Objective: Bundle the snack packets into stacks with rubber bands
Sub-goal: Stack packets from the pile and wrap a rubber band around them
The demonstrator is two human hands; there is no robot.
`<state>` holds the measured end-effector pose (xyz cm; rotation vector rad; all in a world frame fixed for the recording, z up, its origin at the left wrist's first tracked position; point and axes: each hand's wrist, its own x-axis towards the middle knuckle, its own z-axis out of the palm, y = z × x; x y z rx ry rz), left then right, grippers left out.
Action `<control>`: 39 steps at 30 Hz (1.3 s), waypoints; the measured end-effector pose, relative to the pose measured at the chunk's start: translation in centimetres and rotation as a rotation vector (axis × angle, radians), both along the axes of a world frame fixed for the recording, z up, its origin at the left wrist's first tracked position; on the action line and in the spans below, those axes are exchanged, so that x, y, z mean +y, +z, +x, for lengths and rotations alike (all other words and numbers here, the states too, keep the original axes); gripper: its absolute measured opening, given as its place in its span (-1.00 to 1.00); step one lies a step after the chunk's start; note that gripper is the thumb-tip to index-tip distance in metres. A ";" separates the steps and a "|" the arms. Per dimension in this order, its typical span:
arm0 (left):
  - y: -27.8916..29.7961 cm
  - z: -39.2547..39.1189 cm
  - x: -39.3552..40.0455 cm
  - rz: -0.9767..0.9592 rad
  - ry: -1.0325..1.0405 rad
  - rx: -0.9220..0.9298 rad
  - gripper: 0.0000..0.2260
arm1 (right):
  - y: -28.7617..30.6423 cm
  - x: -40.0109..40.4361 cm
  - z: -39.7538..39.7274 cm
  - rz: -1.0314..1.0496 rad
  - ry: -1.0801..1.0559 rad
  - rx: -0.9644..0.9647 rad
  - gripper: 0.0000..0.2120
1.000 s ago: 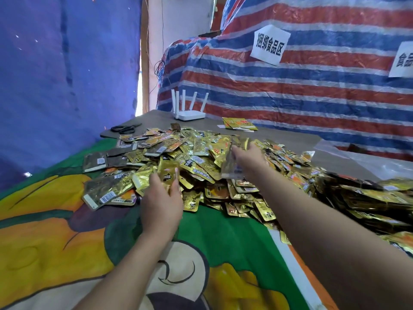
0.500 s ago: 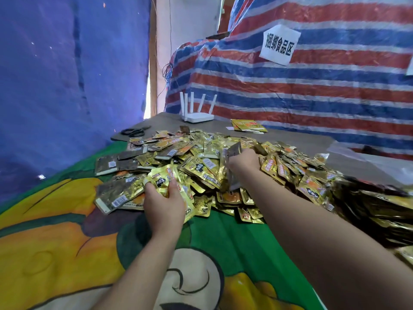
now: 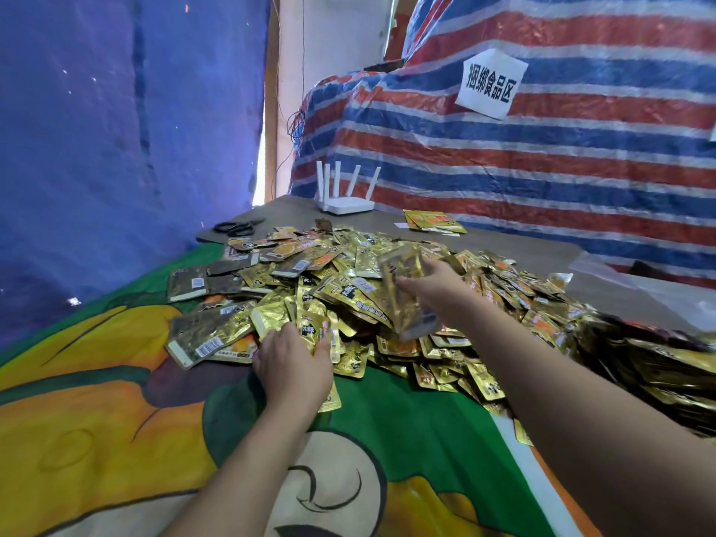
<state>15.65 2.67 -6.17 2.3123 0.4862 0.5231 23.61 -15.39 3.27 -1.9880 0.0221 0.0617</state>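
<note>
Fingers of the right hand [image 3: 438, 282] curl round one small stack of gold snack packets [image 3: 407, 292], held upright and blurred above the heap of packets [image 3: 348, 288]. Those of the left hand [image 3: 292, 362] press down on a few packets at the heap's near edge, thumb pinching one gold packet [image 3: 315, 331]; how many lie under the palm I cannot tell. Loose packets in the heap are too many to count. They spread over one cartoon-printed cloth [image 3: 116, 412]. Beyond stand one white router [image 3: 345, 203] with five antennas, one pair of black scissors [image 3: 236, 227], and one flat yellow bundle [image 3: 432, 220]. One white paper sign [image 3: 490, 83] hangs on the striped tarp [image 3: 542, 157].
</note>
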 end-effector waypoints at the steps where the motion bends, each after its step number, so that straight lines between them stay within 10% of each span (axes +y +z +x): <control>1: 0.0 -0.1 0.0 0.012 0.008 -0.012 -0.72 | -0.3 0.5 -0.2 -0.063 0.068 -0.006 -0.85; 10: 0.8 0.1 0.5 -0.462 0.107 -0.109 -0.46 | -3.0 4.3 -1.5 -0.800 0.235 -0.247 -0.63; 31: 1.7 -0.3 1.7 -0.561 0.206 -0.374 -0.52 | -4.9 5.0 -3.7 -0.979 0.305 -0.343 -0.70; 39: 2.2 -0.7 1.0 -0.677 0.135 -0.409 -0.55 | -5.3 2.9 -6.7 -0.672 0.153 -0.565 -0.88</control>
